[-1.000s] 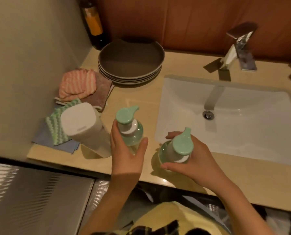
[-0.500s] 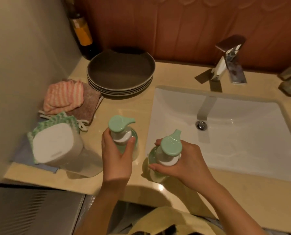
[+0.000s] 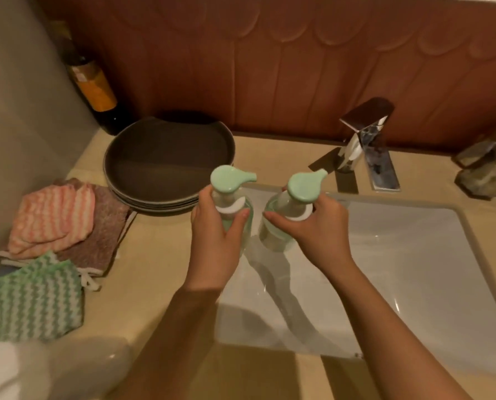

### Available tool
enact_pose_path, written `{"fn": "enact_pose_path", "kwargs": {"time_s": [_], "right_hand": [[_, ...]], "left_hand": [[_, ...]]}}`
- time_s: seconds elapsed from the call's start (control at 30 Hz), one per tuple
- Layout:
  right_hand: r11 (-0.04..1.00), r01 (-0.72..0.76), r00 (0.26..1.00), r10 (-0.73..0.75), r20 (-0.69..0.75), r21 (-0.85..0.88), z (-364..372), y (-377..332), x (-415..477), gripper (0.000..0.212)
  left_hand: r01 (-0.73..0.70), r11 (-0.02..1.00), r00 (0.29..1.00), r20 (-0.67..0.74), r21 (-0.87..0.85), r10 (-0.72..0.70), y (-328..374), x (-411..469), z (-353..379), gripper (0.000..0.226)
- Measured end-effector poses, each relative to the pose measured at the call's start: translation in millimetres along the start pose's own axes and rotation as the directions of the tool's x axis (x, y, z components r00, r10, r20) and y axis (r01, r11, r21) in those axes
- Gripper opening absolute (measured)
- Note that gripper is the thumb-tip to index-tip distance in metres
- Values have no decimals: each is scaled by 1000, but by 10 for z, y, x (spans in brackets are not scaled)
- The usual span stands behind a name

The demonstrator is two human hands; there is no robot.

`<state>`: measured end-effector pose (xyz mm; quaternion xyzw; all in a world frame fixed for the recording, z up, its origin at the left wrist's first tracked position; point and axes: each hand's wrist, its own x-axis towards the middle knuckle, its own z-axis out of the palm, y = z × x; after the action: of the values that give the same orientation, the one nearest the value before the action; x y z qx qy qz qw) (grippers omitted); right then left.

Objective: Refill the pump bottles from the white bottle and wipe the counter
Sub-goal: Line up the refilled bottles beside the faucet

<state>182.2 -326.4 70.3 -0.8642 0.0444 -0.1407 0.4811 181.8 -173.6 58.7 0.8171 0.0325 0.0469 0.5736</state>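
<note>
Both pump bottles have moved from the front of the counter toward the back; I now hold them side by side at the left end of the sink. My left hand is wrapped round the body of the left pump bottle, thumb across its front. My right hand clasps the right pump bottle just below its white collar. The hands are near each other but not touching. I cannot tell whether either base rests on a surface.

Handling, as judged:
- The clear bodies look nearly empty, so expect them to be light and easy to tip.
- The plastic is smooth and likely slippery if soapy. Grip the body, not the green pump head.
- To open a bottle, hold the body and turn the collar.

The white bottle stands at the near left corner, blurred. Folded cloths lie left, beside stacked plates. The faucet stands behind the sink
</note>
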Motion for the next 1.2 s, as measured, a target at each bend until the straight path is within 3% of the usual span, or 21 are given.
{"fn": "enact_pose_path", "kwargs": {"time_s": [0.23,0.37,0.77,0.83,0.97,1.0,1.13,1.2], "right_hand": [[997,-11,985,23,-171,73,56,159,788,38],[998,-23,977,37,-209,66,145,333,1186,40],[991,-27,976,54,-210,128,297,688,1710,38],[988,-48,978,76,-196,146,284,703,1712,45],[978,-98,991,114,-75,186,209,687,1640,95],[975,-116,990,130,-60,192,189,679,1596,100],[949,-136,984,162,-71,284,131,661,1286,66],[940,-141,985,163,-48,310,125,637,1072,66]], "left_hand": [[-109,994,993,41,-7,109,215,806,406,44],[-155,988,987,47,3,155,217,1250,668,44],[-80,997,989,125,4,79,100,1768,961,51],[-80,997,986,149,24,75,81,1782,974,55],[-75,996,987,147,46,68,103,1708,904,87],[-75,996,987,149,55,66,102,1669,876,93],[-83,990,984,169,111,63,262,1338,663,82],[-114,982,982,166,151,88,310,1121,532,73]]}}
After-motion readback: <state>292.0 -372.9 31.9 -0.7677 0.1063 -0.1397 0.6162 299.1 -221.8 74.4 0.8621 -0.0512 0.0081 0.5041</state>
